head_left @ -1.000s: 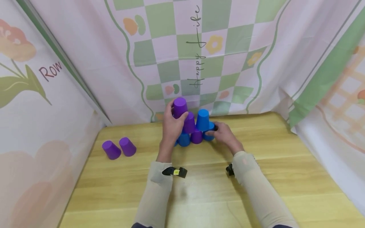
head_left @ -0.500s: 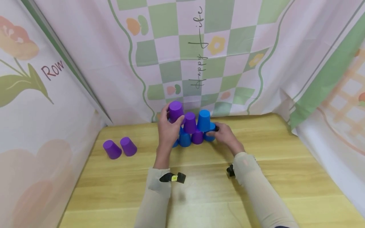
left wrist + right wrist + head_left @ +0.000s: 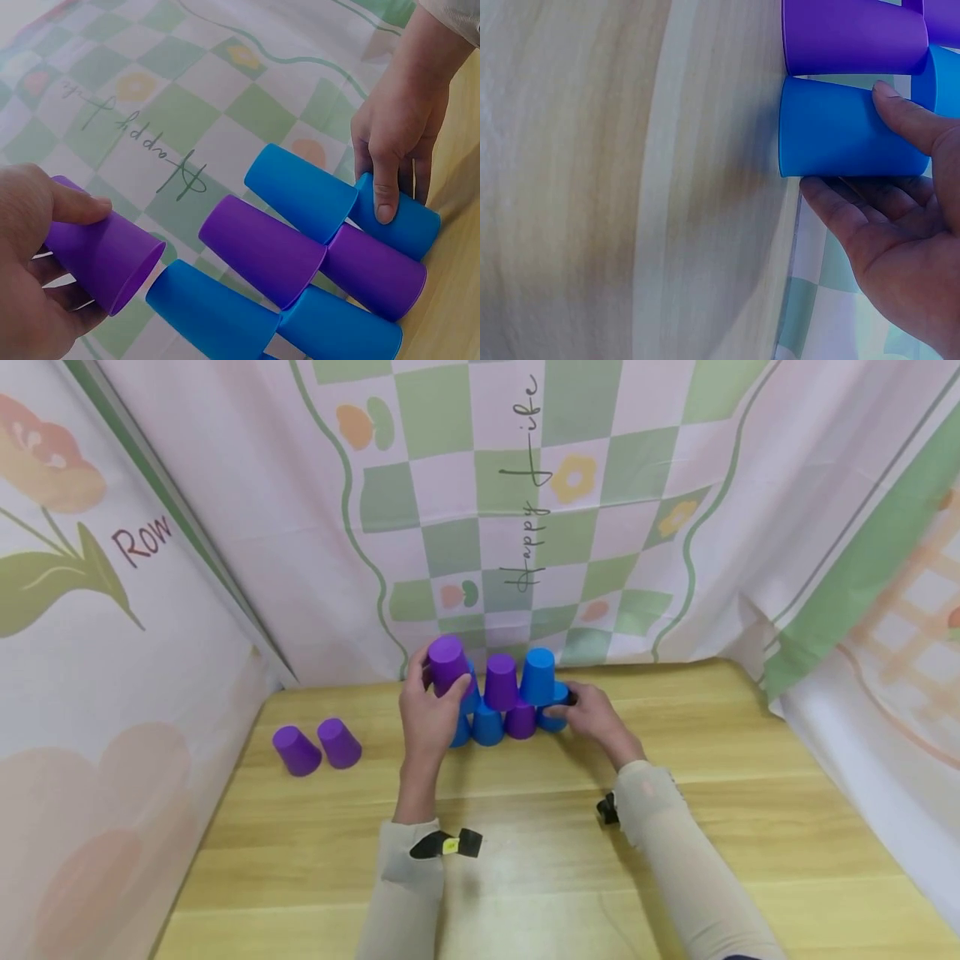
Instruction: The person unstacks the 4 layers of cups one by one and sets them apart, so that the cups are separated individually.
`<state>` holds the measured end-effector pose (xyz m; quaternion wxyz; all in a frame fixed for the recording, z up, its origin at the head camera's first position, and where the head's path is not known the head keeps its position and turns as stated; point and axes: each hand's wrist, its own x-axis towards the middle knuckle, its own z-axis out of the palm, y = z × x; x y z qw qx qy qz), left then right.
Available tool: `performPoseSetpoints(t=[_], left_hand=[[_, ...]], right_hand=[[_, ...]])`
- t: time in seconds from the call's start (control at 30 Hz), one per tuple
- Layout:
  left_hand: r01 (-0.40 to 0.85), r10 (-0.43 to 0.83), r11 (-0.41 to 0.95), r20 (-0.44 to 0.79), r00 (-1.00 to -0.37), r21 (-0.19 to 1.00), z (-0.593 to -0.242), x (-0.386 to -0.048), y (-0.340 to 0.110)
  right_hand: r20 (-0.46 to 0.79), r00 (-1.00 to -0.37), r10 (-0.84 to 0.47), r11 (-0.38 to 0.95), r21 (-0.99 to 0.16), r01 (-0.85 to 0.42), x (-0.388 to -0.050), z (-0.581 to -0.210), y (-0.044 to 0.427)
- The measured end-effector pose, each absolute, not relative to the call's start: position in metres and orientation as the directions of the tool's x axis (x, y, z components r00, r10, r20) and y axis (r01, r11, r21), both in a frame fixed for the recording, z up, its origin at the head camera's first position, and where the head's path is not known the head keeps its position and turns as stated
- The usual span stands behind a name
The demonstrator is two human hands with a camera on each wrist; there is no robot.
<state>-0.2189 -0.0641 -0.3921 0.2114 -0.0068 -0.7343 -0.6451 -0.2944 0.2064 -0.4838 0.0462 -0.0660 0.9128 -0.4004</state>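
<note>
Upside-down cups stand in two tiers near the back of the table. The upper tier has a blue cup (image 3: 214,307) at left, a purple cup (image 3: 501,682) in the middle and another blue cup (image 3: 538,677) at right. Several blue and purple cups form the bottom row. My left hand (image 3: 431,714) holds a purple cup (image 3: 105,251) upside down, raised and apart from the upper-left blue cup in the left wrist view. With thumb and fingers on opposite sides, my right hand (image 3: 596,718) grips the bottom row's right-end blue cup (image 3: 847,131).
Two purple cups (image 3: 297,752) stand upside down side by side at the table's left. A printed cloth (image 3: 510,527) hangs right behind the stack. Cloth walls also rise at both sides of the wooden table (image 3: 540,868).
My left hand has shifted left and slightly down with the purple cup, uncovering more of the upper-left blue cup. My right hand keeps its grip on the end cup.
</note>
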Motion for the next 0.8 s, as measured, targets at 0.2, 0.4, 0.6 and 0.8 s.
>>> performPoseSetpoints(t=[0.2,0.4,0.6,0.8], left_hand=[[0.304,-0.28,0.155,0.336,-0.899,0.94,-0.397,-0.212,-0.071],[0.293,-0.313,0.155,0.328,-0.891,0.944,-0.399,-0.207,-0.082],[0.226,-0.378,0.137,0.262,-0.888,0.964,-0.399,-0.205,-0.099],[0.193,-0.427,0.124,0.228,-0.875,0.973,-0.402,-0.202,-0.113]], right_hand=[[-0.03,-0.987,-0.159,0.671,-0.736,-0.086,-0.294,-0.484,0.207],[-0.027,-0.987,-0.159,0.678,-0.73,-0.089,-0.295,-0.485,0.207],[-0.039,-0.987,-0.159,0.675,-0.733,-0.08,-0.295,-0.485,0.207],[-0.048,-0.987,-0.154,0.678,-0.732,-0.071,-0.295,-0.485,0.207]])
